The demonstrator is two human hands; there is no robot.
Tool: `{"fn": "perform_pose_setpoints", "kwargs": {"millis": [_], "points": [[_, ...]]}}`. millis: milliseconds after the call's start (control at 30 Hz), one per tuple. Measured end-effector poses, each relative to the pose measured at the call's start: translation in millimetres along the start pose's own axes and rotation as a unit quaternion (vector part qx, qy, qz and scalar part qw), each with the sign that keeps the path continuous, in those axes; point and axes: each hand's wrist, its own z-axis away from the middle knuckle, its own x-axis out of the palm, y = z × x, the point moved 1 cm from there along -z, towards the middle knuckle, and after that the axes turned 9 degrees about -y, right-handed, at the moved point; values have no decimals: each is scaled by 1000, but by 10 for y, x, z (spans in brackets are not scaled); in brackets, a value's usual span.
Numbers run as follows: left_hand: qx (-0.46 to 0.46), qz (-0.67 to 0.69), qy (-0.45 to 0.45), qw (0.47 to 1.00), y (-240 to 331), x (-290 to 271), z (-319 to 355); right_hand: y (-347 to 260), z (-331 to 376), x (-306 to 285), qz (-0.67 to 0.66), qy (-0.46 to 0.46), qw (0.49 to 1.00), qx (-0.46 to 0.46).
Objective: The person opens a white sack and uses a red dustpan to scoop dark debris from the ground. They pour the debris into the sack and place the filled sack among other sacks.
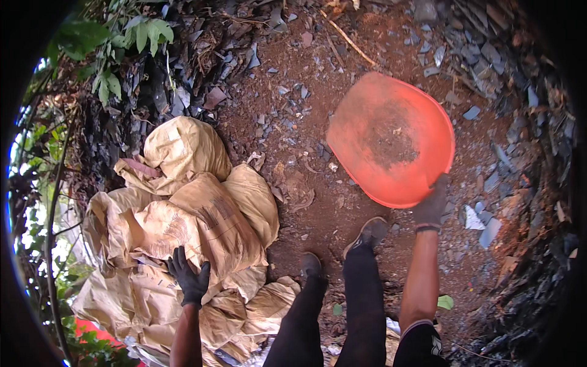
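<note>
My right hand [431,202], in a dark grey glove, grips the lower right rim of an orange plastic scoop pan [438,137]. The pan has a rounded rim and a straighter edge at its upper left. Brown soil coats its inside. On the left, my left hand [189,276] wears a dark glove, its fingers spread over a heap of tan sacks. Whether it touches the sack beneath it I cannot tell. The nearest is a filled, creased sack [214,223] with faded print, and a rounded, bulging sack [189,147] lies beyond it.
Reddish-brown soil [293,214] strewn with grey stone chips lies around my feet. Dark slate-like shards [489,55] bank up on the right and far left. A thin stick [348,40] lies beyond the pan. Leafy plants [147,33] and a slender stem [52,244] edge the left.
</note>
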Motion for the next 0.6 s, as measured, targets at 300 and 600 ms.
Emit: {"fn": "perform_pose_setpoints", "kwargs": {"millis": [300, 600], "points": [[99, 103, 44, 989, -734, -376, -643, -2877, 1963, 1250, 559, 164, 812, -43], [95, 177, -3, 980, -1156, -312, -613, -2978, 3866, 960, 158, 304, 940, 1]]}}
